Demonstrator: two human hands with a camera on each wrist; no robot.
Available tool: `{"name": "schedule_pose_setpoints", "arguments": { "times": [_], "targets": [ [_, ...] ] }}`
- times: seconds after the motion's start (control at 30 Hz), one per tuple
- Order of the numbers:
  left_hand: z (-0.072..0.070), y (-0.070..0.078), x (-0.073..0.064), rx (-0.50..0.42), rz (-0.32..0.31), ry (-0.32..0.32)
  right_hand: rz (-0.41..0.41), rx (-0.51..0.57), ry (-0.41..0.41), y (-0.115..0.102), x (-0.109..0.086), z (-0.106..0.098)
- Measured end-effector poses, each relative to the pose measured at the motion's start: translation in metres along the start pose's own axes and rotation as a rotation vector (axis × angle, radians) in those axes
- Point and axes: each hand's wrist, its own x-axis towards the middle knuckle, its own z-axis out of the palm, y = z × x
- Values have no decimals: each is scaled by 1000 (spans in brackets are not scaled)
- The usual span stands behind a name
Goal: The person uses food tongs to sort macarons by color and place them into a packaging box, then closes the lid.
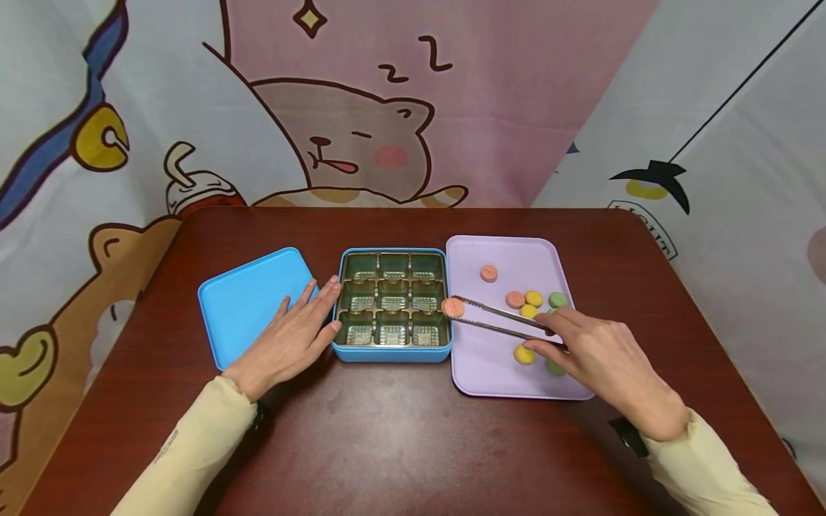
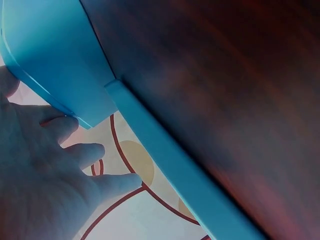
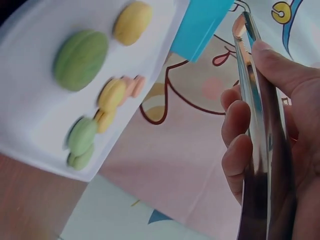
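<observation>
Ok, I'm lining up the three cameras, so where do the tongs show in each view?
Head: the tongs are right of centre, held by the right hand over the lilac tray.
Left wrist: not in it.
Right wrist: along the right side, running from near the top to the bottom edge.
Shared landmark: the blue box, central, upper left and top, respectively.

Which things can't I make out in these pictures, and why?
- Head: lower green macaron, partly hidden by the right hand.
- Right wrist: rear end of the metal tongs, cut off by the bottom edge.
- Left wrist: inside of the blue box, hidden by its wall; blue lid, cut off by the bottom edge.
</observation>
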Motion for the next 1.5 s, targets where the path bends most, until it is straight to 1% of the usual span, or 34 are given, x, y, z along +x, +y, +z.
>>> {"name": "schedule_pose_setpoints", "arguments": {
  "times": [0.13, 0.37, 0.63, 0.87, 1.13, 1.27, 1.5],
  "targets": [
    [0, -1, 0, 3, 4, -1, -24, 2, 13, -5, 7, 2],
    [0, -1, 0, -5, 9, -5, -98, 12, 57, -13, 17, 7],
    [-1, -1, 0, -4, 6, -9, -137, 39, 78, -26, 29, 12],
    [0, -1, 1, 0, 2, -2, -188, 43, 58, -37, 41, 18],
    [1, -1, 2, 7, 2, 0, -213, 36, 8, -51, 55, 18],
    [1, -1, 1, 9, -2, 1, -234, 34, -1, -55, 61, 18],
    [1, 0, 1, 10, -1, 5, -240, 45, -10, -60, 70, 19]
  ]
}}
